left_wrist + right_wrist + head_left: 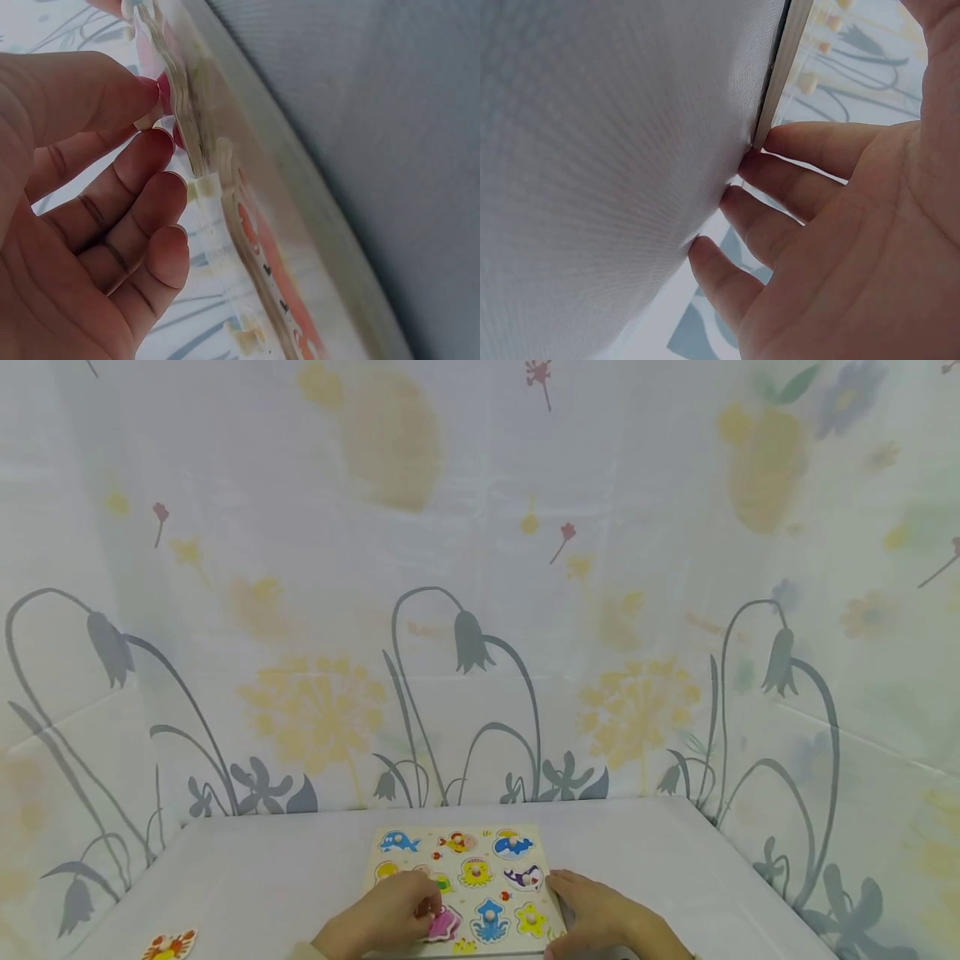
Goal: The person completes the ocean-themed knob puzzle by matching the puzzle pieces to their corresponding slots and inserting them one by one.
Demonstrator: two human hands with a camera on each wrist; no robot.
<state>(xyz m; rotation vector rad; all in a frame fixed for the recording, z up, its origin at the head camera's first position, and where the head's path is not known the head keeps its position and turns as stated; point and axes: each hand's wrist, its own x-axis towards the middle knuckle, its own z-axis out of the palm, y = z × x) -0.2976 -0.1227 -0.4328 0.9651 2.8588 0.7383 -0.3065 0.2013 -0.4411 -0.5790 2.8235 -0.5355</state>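
Note:
A pale wooden puzzle board (480, 953) lies on the white table, bearing several knobbed sea-animal pieces. My left hand (393, 912) is over its lower left part, with thumb and forefinger pinching the knob of a pink puzzle piece (446, 923). The left wrist view shows the pink piece (178, 97) edge-on beside the fingertips; whether it is fully seated I cannot tell. My right hand (600, 912) rests at the board's right edge. In the right wrist view its fairly straight fingers (802, 184) touch the board's side (784, 71) and the tablecloth.
A red-orange crab piece (169, 945) lies off the board at the table's left front. On the board are a blue squid (491, 922), a yellow starfish (531, 920), a yellow octopus (476, 873) and others. A flower-printed curtain (480, 718) hangs behind the table.

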